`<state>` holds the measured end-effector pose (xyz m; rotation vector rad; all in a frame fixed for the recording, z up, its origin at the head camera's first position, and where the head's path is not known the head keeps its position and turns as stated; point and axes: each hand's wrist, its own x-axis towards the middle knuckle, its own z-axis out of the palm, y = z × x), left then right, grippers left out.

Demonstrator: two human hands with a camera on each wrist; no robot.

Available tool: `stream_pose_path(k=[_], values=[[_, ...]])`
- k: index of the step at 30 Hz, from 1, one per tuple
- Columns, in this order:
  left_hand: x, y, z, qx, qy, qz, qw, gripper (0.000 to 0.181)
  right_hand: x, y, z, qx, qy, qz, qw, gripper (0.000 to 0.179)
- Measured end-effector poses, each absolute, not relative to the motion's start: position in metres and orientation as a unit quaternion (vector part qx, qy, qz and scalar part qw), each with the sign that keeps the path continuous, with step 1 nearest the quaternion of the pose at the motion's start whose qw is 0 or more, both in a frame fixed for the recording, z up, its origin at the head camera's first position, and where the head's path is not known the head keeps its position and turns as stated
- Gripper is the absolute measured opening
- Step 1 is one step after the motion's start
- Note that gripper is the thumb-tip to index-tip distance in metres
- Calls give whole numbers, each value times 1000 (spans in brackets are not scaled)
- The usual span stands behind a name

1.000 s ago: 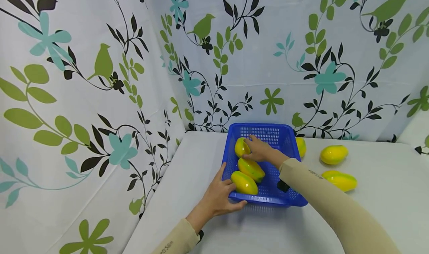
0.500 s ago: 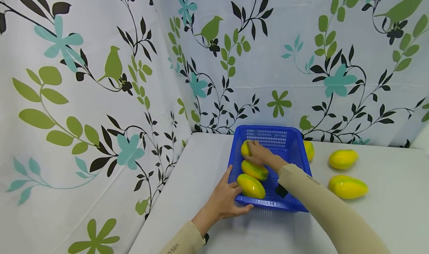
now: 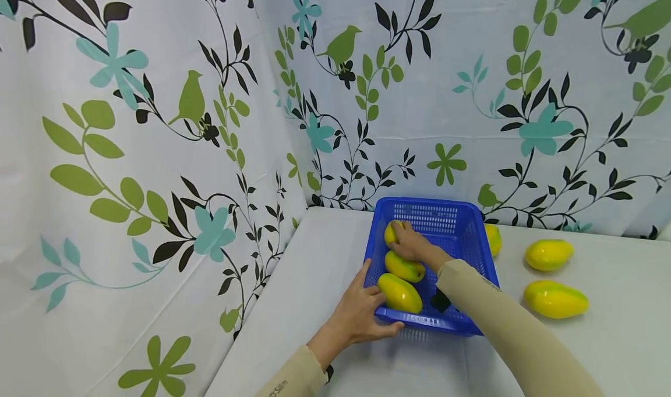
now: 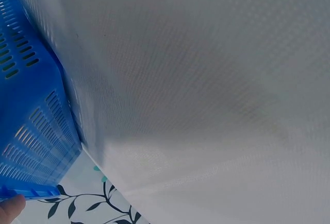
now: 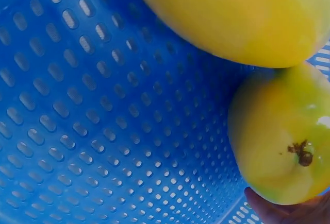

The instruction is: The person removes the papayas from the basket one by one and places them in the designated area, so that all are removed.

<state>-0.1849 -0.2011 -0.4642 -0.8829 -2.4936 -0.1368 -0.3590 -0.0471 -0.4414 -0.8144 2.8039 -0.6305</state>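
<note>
Left hand [image 3: 355, 315]: fingers hooked over the near left corner of the basket [image 3: 437, 219], beside the near mango [image 3: 401, 294].
Far mango [image 3: 391, 234]: inside, far left; long axis mostly hidden.
Middle mango [image 3: 405, 268]: slants from far left to near right.
Right hand [image 3: 413, 247]: the nearer grip, fingers curled round the far mango, which lies to its left.
Loose mangoes [image 3: 549, 254]: right, on the table [image 3: 624, 339].

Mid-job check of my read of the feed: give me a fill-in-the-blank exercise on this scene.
The basket is coloured ____.
In the head view, ____ fruits show inside it.
Of these, the right hand grips the fruit ____ from the left hand.
Missing words: blue; three; farthest.
</note>
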Motion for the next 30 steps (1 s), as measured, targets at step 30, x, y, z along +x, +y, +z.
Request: stream_pose_path(k=[30], values=[[-187, -199, -466, -315, -916, -58, 243, 52, -340, -4, -411, -329, 925, -166, 90, 57]])
